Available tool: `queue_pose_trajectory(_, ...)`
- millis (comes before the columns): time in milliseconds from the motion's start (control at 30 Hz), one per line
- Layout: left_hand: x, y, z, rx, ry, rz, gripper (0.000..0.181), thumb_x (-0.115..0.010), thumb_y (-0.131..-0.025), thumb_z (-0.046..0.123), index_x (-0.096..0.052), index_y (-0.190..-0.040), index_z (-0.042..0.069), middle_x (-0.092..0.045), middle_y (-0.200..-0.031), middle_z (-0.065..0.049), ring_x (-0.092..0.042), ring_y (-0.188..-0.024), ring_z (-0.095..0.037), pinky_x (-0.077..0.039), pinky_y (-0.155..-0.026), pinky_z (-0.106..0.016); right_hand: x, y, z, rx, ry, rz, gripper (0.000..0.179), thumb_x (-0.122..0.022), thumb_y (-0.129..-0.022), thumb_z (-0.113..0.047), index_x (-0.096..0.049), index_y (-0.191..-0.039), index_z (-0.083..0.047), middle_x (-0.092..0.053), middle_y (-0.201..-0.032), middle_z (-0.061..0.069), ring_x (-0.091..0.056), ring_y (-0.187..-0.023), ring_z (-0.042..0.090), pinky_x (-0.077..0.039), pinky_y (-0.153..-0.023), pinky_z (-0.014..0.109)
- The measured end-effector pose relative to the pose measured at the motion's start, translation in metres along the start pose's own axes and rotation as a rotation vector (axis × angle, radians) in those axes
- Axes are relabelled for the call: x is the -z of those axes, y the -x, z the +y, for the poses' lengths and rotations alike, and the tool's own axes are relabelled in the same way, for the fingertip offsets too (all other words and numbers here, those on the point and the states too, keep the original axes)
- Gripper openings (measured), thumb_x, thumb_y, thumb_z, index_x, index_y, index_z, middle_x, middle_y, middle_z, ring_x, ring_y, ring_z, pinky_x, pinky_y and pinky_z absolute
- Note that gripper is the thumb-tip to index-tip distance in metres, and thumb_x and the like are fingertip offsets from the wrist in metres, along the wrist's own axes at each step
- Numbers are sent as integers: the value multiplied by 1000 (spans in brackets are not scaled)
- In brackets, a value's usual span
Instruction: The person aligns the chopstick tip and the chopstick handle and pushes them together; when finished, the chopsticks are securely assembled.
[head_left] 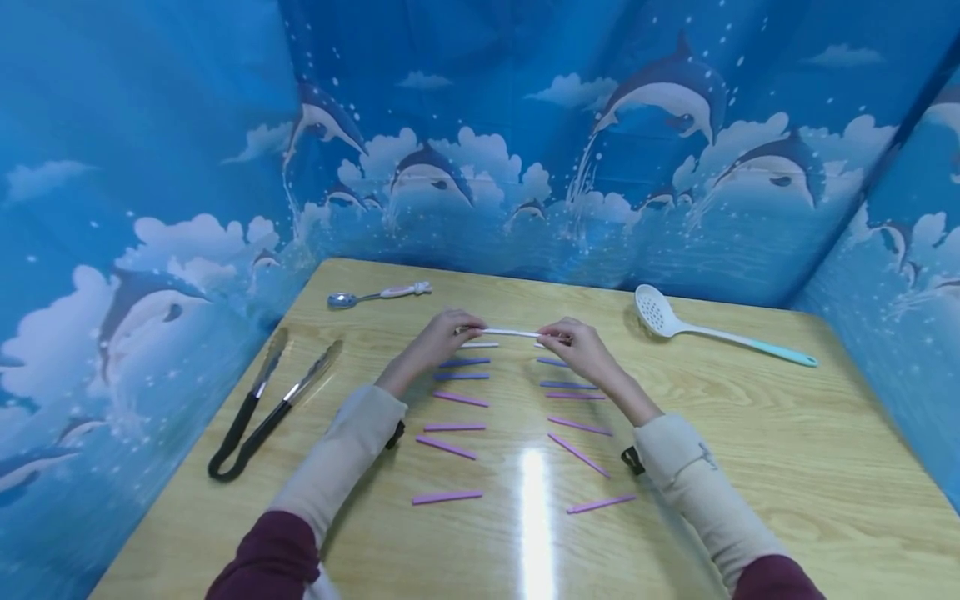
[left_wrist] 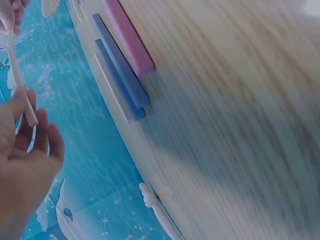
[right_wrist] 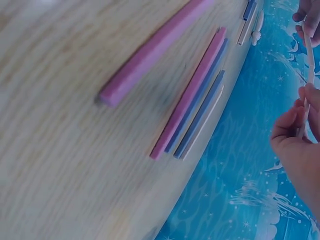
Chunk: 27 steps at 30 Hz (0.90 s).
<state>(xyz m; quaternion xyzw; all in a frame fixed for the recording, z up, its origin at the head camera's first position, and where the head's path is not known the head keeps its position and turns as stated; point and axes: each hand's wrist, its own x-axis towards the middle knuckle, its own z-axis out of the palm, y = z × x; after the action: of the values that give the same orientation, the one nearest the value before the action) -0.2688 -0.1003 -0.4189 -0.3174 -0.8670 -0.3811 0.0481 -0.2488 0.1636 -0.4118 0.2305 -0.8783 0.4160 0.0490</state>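
Observation:
A thin white stick [head_left: 512,332], like a strip of modelling clay, stretches level between the two hands above the far part of the table. My left hand [head_left: 444,335] pinches its left end between thumb and fingers, and my right hand [head_left: 576,346] pinches the right end. A slight bend shows in the stick [right_wrist: 310,60] in the right wrist view. Below the hands lie two columns of short sticks. On the left, a white stick [head_left: 480,345] and blue sticks [head_left: 462,377] lie beyond several pink ones [head_left: 454,427]. The right column has blue [head_left: 568,385] and pink sticks [head_left: 579,426] too.
Black-handled tongs [head_left: 258,417] lie spread at the left of the wooden table [head_left: 750,433]. A spoon [head_left: 378,294] rests at the far left, and a white slotted skimmer [head_left: 656,312] with a turquoise handle end at the far right. A dolphin-print curtain [head_left: 510,108] surrounds the table.

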Motion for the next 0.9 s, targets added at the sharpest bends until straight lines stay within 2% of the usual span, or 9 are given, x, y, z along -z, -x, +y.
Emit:
queue_pose_trajectory(100,-1,1,2,56,48,-41,23,-58,-94,10,-66,-112,-3,-67,-101,-16,-63,-88,-25,-54,-77,-31,0,1,0,13,6,16,16,-66,-89,-10,-71,-98,3,-67,-90,13,-62,-78,19,-52,-68,23)
queue_pose_trajectory(200,-1,1,4,119,81,-76,27,-57,-96,13,-65,-117,-2,-68,-101,-16,-64,-83,-26,-54,-69,-27,1,2,-1,31,9,24,15,-67,-89,-10,-71,-96,2,-67,-88,12,-60,-75,17,-50,-65,21)
queue_pose_trajectory(300,-1,2,7,165,101,-82,29,-56,-96,16,-64,-119,0,-69,-103,-16,-65,-84,-28,-52,-67,-26,2,3,-4,55,7,35,14,-67,-88,-9,-72,-95,2,-67,-85,11,-58,-71,15,-49,-63,21)
queue_pose_trajectory(467,1,5,12,177,123,-68,29,-57,-95,16,-64,-119,0,-69,-108,-16,-67,-90,-29,-51,-64,-25,4,6,-8,73,-1,46,15,-67,-88,-10,-71,-94,3,-66,-84,10,-55,-69,12,-47,-60,19)
queue_pose_trajectory(600,4,6,16,181,127,-60,29,-57,-95,15,-63,-120,0,-69,-108,-16,-67,-88,-31,-47,-58,-23,5,6,-12,84,3,67,14,-68,-88,-10,-72,-93,2,-66,-84,10,-55,-68,12,-47,-60,18)
queue_pose_trajectory(900,6,5,23,169,120,-69,29,-57,-95,12,-63,-119,-1,-68,-110,-18,-67,-95,-31,-52,-63,-26,5,6,-17,113,5,83,12,-69,-86,-7,-72,-91,4,-65,-80,10,-52,-65,11,-45,-57,18)
